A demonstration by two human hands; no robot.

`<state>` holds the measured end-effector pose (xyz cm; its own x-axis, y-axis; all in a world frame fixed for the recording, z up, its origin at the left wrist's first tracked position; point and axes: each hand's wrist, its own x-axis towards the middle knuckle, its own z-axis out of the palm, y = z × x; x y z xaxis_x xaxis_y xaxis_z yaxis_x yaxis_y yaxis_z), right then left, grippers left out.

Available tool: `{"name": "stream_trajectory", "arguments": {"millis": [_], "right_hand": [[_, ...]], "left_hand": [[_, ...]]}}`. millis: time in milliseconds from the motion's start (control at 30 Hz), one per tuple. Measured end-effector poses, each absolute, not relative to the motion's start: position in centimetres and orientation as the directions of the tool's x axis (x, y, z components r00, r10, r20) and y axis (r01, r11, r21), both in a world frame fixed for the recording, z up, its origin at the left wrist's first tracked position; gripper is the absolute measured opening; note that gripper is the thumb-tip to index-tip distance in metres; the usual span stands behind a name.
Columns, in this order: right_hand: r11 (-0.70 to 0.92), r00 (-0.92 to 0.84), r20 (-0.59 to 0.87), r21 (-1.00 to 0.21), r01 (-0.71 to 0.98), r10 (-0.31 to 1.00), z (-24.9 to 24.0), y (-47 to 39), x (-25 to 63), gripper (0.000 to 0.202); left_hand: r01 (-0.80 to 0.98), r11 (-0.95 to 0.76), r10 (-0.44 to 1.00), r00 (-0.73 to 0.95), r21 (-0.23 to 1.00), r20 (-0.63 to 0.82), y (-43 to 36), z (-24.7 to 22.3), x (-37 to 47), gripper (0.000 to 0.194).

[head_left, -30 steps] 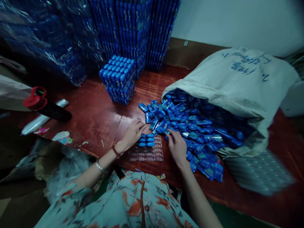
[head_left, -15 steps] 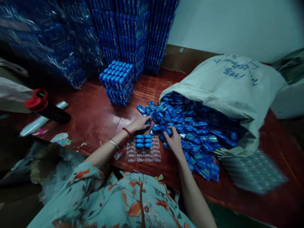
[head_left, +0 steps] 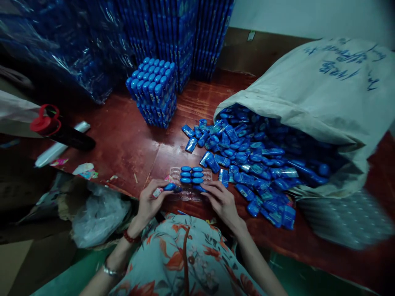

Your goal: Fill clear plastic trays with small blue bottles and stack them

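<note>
A clear plastic tray (head_left: 175, 172) with moulded hollows lies on the table close to my body. Several small blue rounded packs (head_left: 191, 174) sit in its middle in two columns. My left hand (head_left: 150, 201) pinches one blue pack (head_left: 169, 187) at the tray's left side. With thumb and fingers closed, my right hand (head_left: 222, 202) grips another blue pack (head_left: 199, 188) over the tray's right part, just below the right column. To the right, a heap of loose blue packs (head_left: 243, 158) spills from a white woven sack (head_left: 296, 98).
A block of stacked blue packs (head_left: 154, 90) stands behind the tray, before taller blue stacks (head_left: 173, 37). Left are a dark bottle with a red lid (head_left: 46, 123), a clear plastic roll (head_left: 52, 154) and film-wrapped stacks (head_left: 70, 53). Clear trays (head_left: 345, 218) lie at the right.
Both hands have moved from the heap back toward my body, each now with a blue pack at the tray. The camera view has shifted, and the sack appears farther right.
</note>
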<state>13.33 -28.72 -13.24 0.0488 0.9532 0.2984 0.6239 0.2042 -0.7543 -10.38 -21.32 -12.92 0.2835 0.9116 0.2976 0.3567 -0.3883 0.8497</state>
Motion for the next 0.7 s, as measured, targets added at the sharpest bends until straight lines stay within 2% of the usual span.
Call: {"name": "stream_trajectory", "arguments": {"millis": [67, 133, 233, 300, 533, 700], "right_hand": [[0.276, -0.079, 0.328, -0.616, 0.738, 0.941, -13.6, -28.3, 12.9, 0.024], [0.309, -0.176, 0.314, -0.443, 0.842, 0.933, -13.6, -28.0, 12.6, 0.026], [0.314, -0.244, 0.265, -0.270, 0.910, 0.933, -13.0, -27.9, 12.2, 0.027], [0.304, -0.243, 0.241, -0.259, 0.917, 0.940, -12.4, -27.7, 12.1, 0.025], [0.306, -0.277, 0.131, -0.390, 0.869, 0.952, -11.5, -26.0, 13.0, 0.017], [0.306, -0.271, 0.142, -0.397, 0.865, 0.952, -12.0, -26.0, 13.0, 0.018]], "left_hand": [[0.330, -0.537, 0.829, 0.377, 0.776, 0.413, -21.6, -13.7, -9.2, 0.011], [0.312, -0.654, 0.736, 0.473, 0.689, 0.484, -21.2, -14.3, -8.5, 0.016], [0.322, -0.751, 0.632, 0.603, 0.577, 0.487, -20.3, -15.0, -8.5, 0.026], [0.305, -0.789, 0.576, 0.667, 0.533, 0.472, -19.9, -15.3, -8.9, 0.031], [0.279, -0.816, 0.540, 0.680, 0.507, 0.495, -20.2, -15.3, -9.1, 0.031], [0.269, -0.867, 0.458, 0.763, 0.420, 0.456, -20.7, -15.0, -9.1, 0.033]]}}
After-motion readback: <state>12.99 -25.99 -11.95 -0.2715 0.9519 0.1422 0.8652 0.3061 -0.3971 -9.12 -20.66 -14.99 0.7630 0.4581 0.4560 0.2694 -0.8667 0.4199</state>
